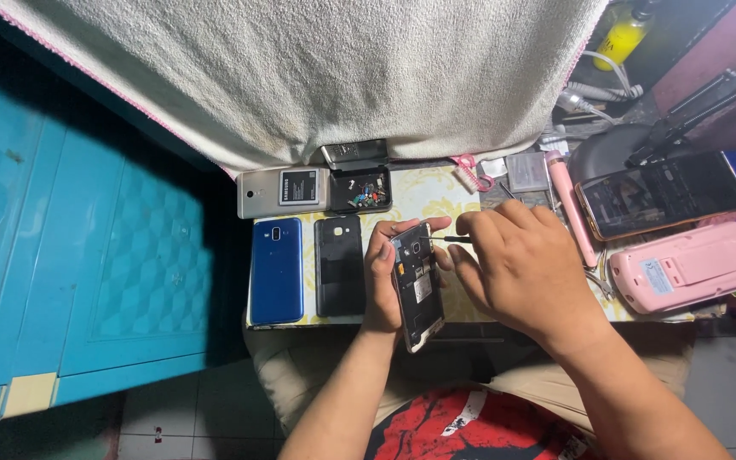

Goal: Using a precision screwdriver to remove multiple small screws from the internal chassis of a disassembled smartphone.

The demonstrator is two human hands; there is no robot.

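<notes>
My left hand (379, 277) grips an opened phone (417, 285) with its back cover off, inner frame and parts showing, tilted over the table's near edge. My right hand (517, 268) pinches a thin dark tool (457, 239) whose tip touches the phone's upper part near the camera. To the left on the table lie a black back cover (340, 266) and a blue phone (277, 270), both flat.
A silver phone with a battery on it (281, 191) and a small black tray of tiny parts (361, 189) lie under a white towel (300, 77). Right: a large dark phone (659, 193), a pink case (690, 266), a pink pen-like tool (571, 207), a yellow bottle (623, 32). A blue cabinet (87, 255) stands left.
</notes>
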